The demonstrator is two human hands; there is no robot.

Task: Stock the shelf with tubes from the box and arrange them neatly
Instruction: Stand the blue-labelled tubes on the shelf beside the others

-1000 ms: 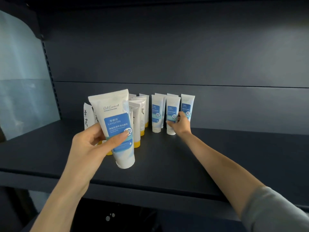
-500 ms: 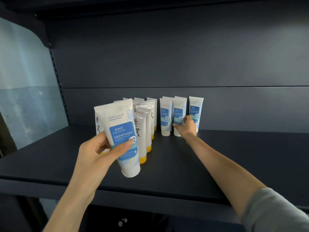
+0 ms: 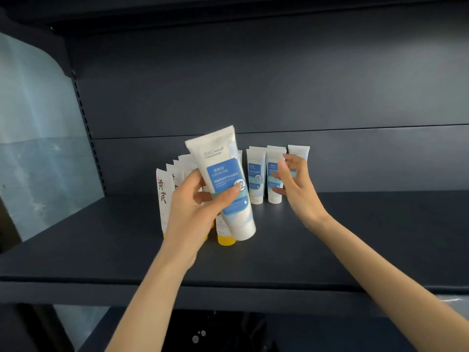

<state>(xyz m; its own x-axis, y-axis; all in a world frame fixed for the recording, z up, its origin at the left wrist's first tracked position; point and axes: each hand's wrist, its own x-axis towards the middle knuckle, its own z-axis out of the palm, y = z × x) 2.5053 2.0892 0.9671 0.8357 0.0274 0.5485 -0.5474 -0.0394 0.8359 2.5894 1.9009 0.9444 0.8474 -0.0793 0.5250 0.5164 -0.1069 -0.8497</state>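
One dark-blue shelf (image 3: 355, 237) takes up most of what's in front, with a matte top and a front lip running across under both forearms. Behind it stands a panel (image 3: 253, 85) in the same colour, w/ a seam across just above the tube tops. At far left there's a pale wall (image 3: 33, 123), and a slotted post (image 3: 85, 138) stands btwn wall and panel. Below the shelf it's too dark to make anything out.

L hand (image 3: 193, 207) is over mid-shelf, thumb laid across the front of a tube (image 3: 223, 174) and fingers curled round behind, a firm grip. The tube is white w/ a blue label, cap down, crimp leaning left. Can't tell if the cap touches the shelf. Vs half a sec ago it has shifted right and now overlaps the near edge of the blue row (image 3: 256, 176).

R hand (image 3: 294, 184) had its fingertips on a tube in that row half a sec ago. Now it's drawn back, fingers spread and loosely bent, holding nothing, in front of the row's right end. It's blurred, so can't say if a tip still grazes a tube.

The blue row stands upright, caps down, near the panel. The yellow-cap tubes (image 3: 162, 196), white w/ brown characters, fan out at left, partly hidden by the L hand. One cap (image 3: 225, 240) shows just beside the held tube's base.
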